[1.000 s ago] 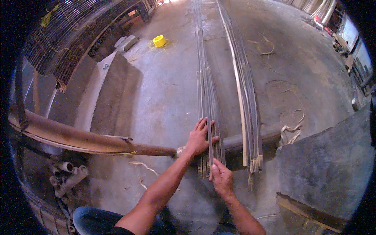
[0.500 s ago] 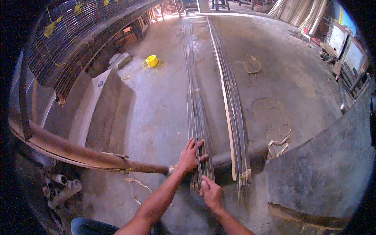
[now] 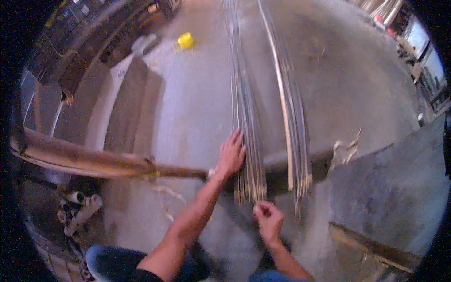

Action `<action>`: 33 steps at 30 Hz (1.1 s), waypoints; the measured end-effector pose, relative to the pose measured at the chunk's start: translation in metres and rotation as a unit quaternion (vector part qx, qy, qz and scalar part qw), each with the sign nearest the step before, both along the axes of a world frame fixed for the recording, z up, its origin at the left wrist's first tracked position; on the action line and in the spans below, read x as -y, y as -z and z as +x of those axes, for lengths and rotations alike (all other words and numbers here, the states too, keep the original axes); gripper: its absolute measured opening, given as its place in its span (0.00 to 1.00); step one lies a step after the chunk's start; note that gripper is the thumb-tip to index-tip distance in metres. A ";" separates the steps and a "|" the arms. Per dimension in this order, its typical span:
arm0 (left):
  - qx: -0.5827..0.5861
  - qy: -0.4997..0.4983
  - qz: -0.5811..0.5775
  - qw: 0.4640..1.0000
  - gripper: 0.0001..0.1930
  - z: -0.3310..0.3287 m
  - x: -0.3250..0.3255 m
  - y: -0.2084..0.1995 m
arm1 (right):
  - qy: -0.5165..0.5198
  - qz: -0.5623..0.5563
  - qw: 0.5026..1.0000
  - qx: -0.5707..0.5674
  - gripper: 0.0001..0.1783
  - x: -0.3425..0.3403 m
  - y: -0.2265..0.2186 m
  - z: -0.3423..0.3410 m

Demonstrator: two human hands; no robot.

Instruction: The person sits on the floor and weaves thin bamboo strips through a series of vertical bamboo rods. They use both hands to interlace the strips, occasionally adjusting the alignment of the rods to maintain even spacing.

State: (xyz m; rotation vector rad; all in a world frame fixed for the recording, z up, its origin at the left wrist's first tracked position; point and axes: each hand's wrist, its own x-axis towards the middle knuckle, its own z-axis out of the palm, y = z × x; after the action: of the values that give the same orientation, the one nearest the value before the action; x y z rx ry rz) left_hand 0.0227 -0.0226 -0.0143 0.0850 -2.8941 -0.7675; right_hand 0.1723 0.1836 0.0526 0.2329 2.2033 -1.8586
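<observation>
Two rod bundles side by side on the floor, nearer bundle [image 3: 246, 127] left of the other bundle [image 3: 293, 127], bucket [image 3: 186, 41] far behind

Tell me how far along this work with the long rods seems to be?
Two rod bundles already lie on the floor: the right bundle lies untouched. The left hand presses flat on the left bundle; the right hand is closed just below its ends. Nothing visibly binds either bundle.

Single head-worn fisheye, looking steeply down at concrete floor [image 3: 197, 108]; forearms enter lower edge, rim black and bent.
</observation>
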 end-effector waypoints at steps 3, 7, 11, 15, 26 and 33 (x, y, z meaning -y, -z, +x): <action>-0.032 -0.001 0.053 0.998 0.23 0.005 0.021 0.015 | 0.023 -0.029 0.998 0.043 0.05 0.010 0.015 0.003; -0.068 0.010 0.085 0.994 0.23 -0.009 0.021 -0.010 | 0.070 -0.151 0.982 0.093 0.07 0.004 0.005 -0.001; -0.048 0.002 0.077 0.996 0.24 0.002 0.009 -0.016 | 0.101 -0.214 0.966 0.106 0.09 -0.001 0.010 0.012; -0.045 -0.003 0.072 0.996 0.24 -0.005 0.017 -0.018 | 0.103 -0.207 0.962 0.147 0.11 0.013 0.006 -0.004; -0.059 0.011 0.083 0.995 0.23 -0.005 0.020 -0.007 | 0.162 -0.347 0.880 0.283 0.14 0.026 0.004 -0.007; -0.058 -0.002 0.084 0.995 0.23 -0.006 0.017 -0.005 | 0.076 -0.351 0.874 0.329 0.08 0.020 0.012 -0.015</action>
State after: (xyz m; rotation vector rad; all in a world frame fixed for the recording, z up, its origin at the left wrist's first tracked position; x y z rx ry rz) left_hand 0.0162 -0.0396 -0.0094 0.0629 -2.7153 -0.9812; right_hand 0.1572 0.1638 0.0402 0.7652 1.0159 -2.0992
